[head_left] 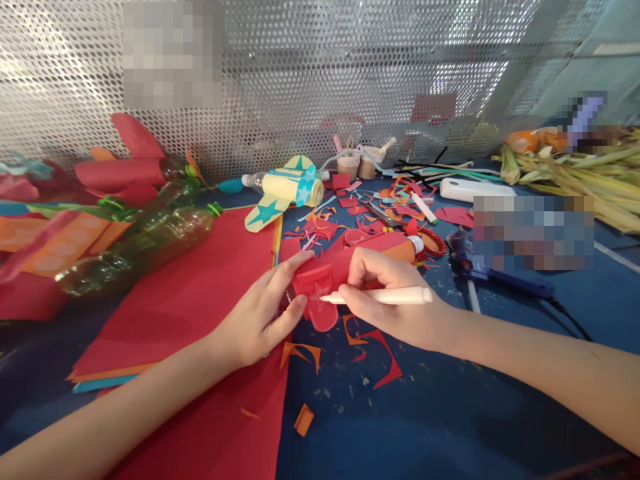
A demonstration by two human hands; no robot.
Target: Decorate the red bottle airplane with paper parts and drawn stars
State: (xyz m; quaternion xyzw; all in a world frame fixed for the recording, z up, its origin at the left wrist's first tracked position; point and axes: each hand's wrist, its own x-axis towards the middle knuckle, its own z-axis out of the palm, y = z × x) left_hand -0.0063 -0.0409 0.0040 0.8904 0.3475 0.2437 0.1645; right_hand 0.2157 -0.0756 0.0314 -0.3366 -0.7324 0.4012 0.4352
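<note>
My left hand (263, 310) pinches a red paper-covered piece (320, 290) between thumb and fingers, holding it down on the blue table (425, 413). My right hand (385, 297) grips a white pen (380, 297) like a writing tool, its tip touching the red piece where a star outline shows. The red piece joins a red-wrapped bottle (380, 250) with a white cap lying behind my hands.
Large red paper sheets (185, 293) lie at left with green plastic bottles (135, 247). A yellow bottle plane with teal stars (287, 190) sits behind. Paper scraps (373, 350), red scissors (433, 243), a blue glue gun (500, 280) and a perforated metal wall (320, 80) surround.
</note>
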